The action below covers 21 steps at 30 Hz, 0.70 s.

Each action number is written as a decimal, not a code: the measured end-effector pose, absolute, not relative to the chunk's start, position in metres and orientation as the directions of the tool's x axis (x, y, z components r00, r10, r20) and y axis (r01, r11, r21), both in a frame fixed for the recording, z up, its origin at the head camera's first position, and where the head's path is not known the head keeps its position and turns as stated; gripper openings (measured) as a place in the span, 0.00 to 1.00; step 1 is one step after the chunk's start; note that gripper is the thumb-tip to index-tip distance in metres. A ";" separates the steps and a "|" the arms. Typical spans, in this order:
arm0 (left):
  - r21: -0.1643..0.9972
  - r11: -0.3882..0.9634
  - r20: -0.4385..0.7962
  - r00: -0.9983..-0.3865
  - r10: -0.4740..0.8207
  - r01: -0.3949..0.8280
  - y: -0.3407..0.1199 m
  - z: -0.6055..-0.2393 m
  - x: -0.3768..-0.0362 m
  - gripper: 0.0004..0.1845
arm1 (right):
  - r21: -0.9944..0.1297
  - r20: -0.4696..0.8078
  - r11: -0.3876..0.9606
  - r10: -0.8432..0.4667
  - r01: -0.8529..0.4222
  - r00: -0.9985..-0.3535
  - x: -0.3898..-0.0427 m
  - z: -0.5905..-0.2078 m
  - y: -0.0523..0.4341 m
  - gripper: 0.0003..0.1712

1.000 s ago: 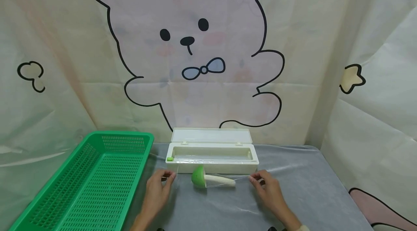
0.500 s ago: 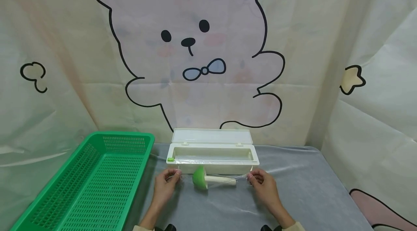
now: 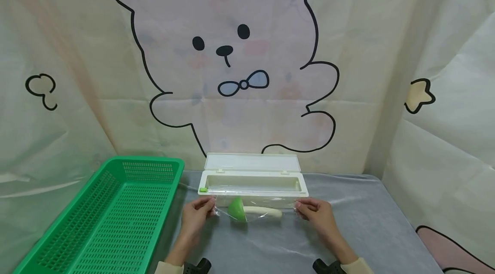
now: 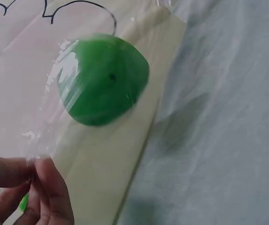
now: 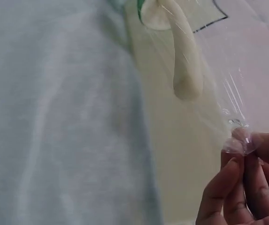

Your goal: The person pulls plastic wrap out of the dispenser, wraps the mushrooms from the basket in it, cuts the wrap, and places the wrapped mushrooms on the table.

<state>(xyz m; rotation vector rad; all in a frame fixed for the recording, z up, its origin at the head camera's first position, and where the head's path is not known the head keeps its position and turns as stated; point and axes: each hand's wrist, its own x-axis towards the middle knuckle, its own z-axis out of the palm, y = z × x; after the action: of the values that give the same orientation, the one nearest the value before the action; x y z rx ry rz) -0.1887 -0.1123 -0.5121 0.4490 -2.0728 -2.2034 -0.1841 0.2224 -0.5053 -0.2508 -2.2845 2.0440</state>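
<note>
Cloth point(image 3: 371, 222), grey, spreads beside a green basket point(image 3: 123, 226), which stands left of the open white box point(image 3: 253, 174); clear film point(image 5: 230, 96) stretches before the box. Left hand point(image 3: 193, 219) and right hand point(image 3: 318, 218) pinch it near the box's front corners; between them, just before the box, a green-capped mushroom point(image 3: 251, 211) shows through.

To the right of a green, slotted basket point(image 3: 147, 171) spreads a grey, creased cloth point(image 3: 363, 231). Behind the basket hangs a pale backdrop point(image 3: 359, 42); its printed bear point(image 3: 270, 20), in a blue bow tie point(image 3: 258, 79), shows behind and right of the basket, a yellow star point(image 3: 417, 95) well farther right.
</note>
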 end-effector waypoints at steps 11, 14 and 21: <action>0.992 -0.130 -0.037 -0.967 -0.253 -0.004 -0.114 -0.487 -0.205 0.12 | -0.999 -0.034 0.039 0.123 0.039 -0.992 -0.201 -0.478 0.232 0.18; 0.992 -0.125 -0.047 -0.964 -0.263 -0.014 -0.114 -0.481 -0.209 0.12 | -0.997 -0.048 0.060 0.120 0.056 -0.992 -0.204 -0.473 0.233 0.19; 0.989 -0.148 -0.047 -0.959 -0.280 -0.005 -0.112 -0.465 -0.215 0.12 | -0.999 -0.025 0.031 0.094 0.028 -0.995 -0.208 -0.458 0.234 0.21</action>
<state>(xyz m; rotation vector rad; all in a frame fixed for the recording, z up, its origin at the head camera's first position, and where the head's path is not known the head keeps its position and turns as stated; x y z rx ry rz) -0.2155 -0.1120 -0.4651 0.3274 -1.9196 -2.2266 -0.2084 0.2337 -0.4576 -0.1317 -2.2208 2.1501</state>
